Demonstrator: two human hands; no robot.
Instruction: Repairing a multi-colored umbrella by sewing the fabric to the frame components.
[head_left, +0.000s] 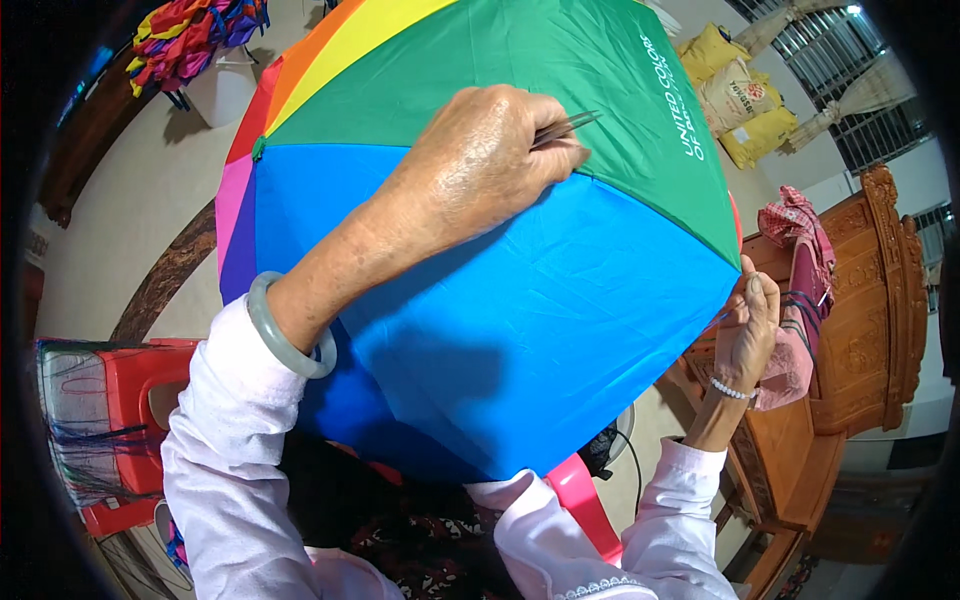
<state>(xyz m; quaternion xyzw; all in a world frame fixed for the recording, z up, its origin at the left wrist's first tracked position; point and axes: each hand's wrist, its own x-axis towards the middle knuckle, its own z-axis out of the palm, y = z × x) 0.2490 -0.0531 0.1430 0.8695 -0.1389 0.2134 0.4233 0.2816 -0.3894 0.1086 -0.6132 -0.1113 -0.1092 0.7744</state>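
A rainbow umbrella (520, 320) is spread open in front of me, its blue and green panels facing up. My left hand (490, 150) is closed above the seam between these two panels. From its fingers stick the two thin pointed tips of a slim metal tool (570, 127); whether it is tweezers or thread snips, I cannot tell. At the canopy's right corner, where the green and blue panels meet, my right hand (750, 325) pinches the edge of the umbrella. A small green tie (259, 148) shows at the far left corner of the canopy.
To the left stands a red plastic stool (135, 420) with dark threads hung over it. Colourful folded cloth (195, 40) tops a white bucket (222, 88) at the back left. A carved wooden bench (860, 310) is on the right; yellow sacks (755, 135) lie beyond.
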